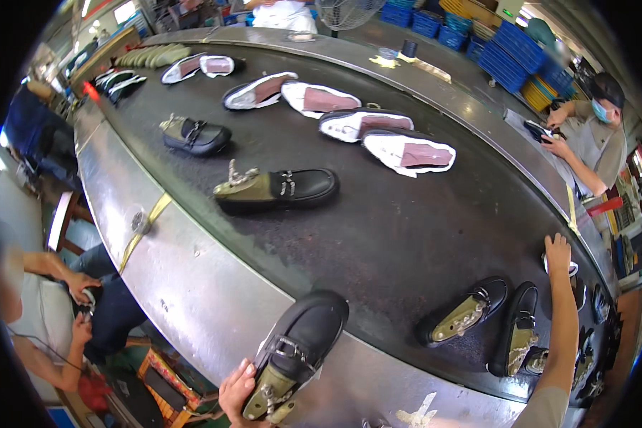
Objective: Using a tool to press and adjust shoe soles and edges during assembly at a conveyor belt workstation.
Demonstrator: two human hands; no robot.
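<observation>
My left hand (237,391) grips a black loafer (301,339) by its olive heel part, with the toe pointing up and away over the metal edge. The loafer has a strap across its front and pale lace at the heel. At the far right, my right arm stretches over the dark belt. My right hand (558,251) is closed on a white-lined shoe (573,269), mostly hidden under the fingers. Near that forearm, a black-and-olive loafer (471,310) and another loafer (522,329) lie on the belt.
Two more loafers (282,190) (196,135) lie left of centre on the belt (378,235). Several white-edged shoes (414,153) lie beyond on their sides. A masked person (585,135) works across the belt; another person (57,314) sits at left. Blue crates (510,57) stand behind.
</observation>
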